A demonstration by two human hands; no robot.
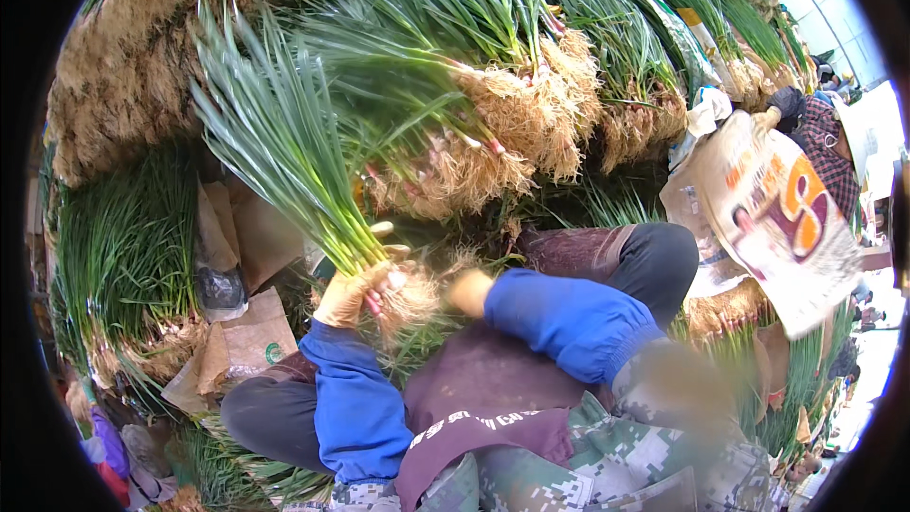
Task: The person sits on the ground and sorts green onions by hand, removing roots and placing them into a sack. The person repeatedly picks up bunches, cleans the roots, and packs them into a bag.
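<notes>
My left hand (355, 294), in a tan glove, grips a bunch of green garlic (323, 206) near its small pinkish-white bulbs. The long leaves fan out towards the upper left, and the pale roots (409, 299) hang on the right of the hand. Close to those roots is my right hand (470, 291), blurred by motion; its fingers cannot be made out. Just beyond lies a heap of loose green garlic (441, 50), with its roots (540, 107) turned right and towards me. A brown apron (476, 370) covers my lap between my bent knees.
Stacked green garlic rises on the left (128, 242), with a root-covered wall of bundles (128, 64) behind it. Brown paper sacking (256, 327) lies by my left knee. To the right, a person in a checked sleeve (828, 149) holds a printed sack (775, 206).
</notes>
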